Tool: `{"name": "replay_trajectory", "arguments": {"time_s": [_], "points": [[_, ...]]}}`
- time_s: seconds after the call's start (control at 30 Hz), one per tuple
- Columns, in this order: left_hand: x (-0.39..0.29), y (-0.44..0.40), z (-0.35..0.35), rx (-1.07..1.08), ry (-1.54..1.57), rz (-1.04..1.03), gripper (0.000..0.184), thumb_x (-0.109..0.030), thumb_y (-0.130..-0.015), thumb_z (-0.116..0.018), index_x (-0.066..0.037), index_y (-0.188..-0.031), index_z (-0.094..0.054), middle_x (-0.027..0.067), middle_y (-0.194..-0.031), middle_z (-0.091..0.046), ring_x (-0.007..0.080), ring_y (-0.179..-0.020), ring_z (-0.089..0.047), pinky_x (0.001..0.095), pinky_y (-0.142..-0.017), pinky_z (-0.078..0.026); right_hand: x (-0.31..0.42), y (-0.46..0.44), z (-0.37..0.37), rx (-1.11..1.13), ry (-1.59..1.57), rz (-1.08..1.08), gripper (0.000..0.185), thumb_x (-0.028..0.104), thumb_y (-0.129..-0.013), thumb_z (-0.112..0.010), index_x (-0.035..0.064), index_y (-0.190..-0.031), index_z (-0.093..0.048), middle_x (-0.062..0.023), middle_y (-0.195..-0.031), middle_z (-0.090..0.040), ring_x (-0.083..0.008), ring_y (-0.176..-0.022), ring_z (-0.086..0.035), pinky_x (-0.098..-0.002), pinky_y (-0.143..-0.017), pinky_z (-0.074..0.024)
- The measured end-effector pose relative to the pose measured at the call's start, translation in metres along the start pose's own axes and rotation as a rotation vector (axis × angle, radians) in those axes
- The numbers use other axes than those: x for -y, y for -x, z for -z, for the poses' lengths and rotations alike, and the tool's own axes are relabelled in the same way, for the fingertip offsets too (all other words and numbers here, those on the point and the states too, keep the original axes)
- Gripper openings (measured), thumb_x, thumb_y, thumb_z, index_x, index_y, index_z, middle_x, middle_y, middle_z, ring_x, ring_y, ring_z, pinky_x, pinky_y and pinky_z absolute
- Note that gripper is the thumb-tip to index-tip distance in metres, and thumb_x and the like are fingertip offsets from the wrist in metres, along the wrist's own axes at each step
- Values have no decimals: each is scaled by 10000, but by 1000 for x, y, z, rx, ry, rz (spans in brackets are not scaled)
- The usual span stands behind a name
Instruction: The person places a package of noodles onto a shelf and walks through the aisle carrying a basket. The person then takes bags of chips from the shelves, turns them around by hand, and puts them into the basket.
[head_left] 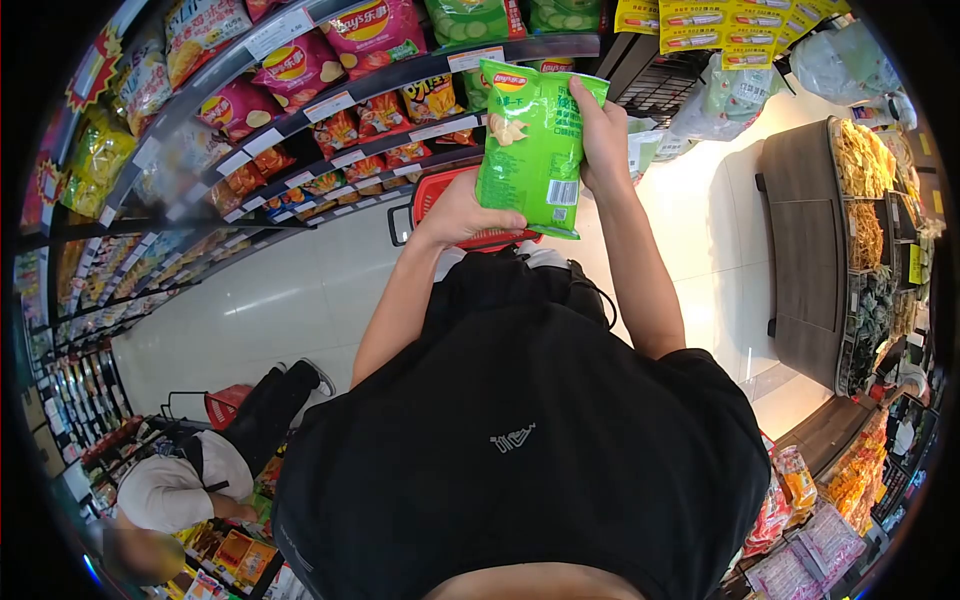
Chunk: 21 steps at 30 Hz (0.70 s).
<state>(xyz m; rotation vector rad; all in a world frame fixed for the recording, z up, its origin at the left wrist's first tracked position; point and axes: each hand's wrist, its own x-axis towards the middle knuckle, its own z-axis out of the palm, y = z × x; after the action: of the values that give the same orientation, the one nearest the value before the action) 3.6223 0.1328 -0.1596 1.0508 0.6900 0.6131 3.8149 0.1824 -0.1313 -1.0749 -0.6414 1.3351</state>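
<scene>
A green bag of Lay's potato chips (530, 150) is held up in front of me, its printed back with the barcode facing me. My left hand (468, 212) grips its lower left corner, thumb lying across the front. Around the upper right edge my right hand (604, 135) is closed, thumb on top. Below the bag, a red shopping basket (432, 190) is partly hidden by the bag and my left hand.
Store shelves (440, 128) with snack bags curve across the front and left. Plastic bags (735, 100) hang at the upper right. A dark wooden display stand (805, 255) stands right. Another person (185, 480) is at lower left by a second red basket (228, 405).
</scene>
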Motion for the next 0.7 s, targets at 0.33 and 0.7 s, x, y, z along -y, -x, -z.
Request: {"name": "replay_trajectory", "arguments": {"time_s": [0.33, 0.7], "points": [[-15, -3, -12, -42, -273, -153, 568, -70, -618, -809, 26, -1112, -545, 79, -1038, -628, 138, -942, -574, 291, -859, -446, 4, -3, 5, -93, -149, -36, 282, 201, -881, -578, -77, -907, -617, -124, -810, -654, -155, -647, -633, -276, -555, -496], [-3, -9, -19, -83, -23, -152, 425, 47, -681, -730, 45, -1055, -528, 111, -890, -650, 153, -725, -645, 277, -638, -535, 8, -1, -3, -239, -124, 60, 279, 199, -886, -567, -74, -894, -626, -109, -802, -651, -141, -635, -610, -267, -578, -484]]}}
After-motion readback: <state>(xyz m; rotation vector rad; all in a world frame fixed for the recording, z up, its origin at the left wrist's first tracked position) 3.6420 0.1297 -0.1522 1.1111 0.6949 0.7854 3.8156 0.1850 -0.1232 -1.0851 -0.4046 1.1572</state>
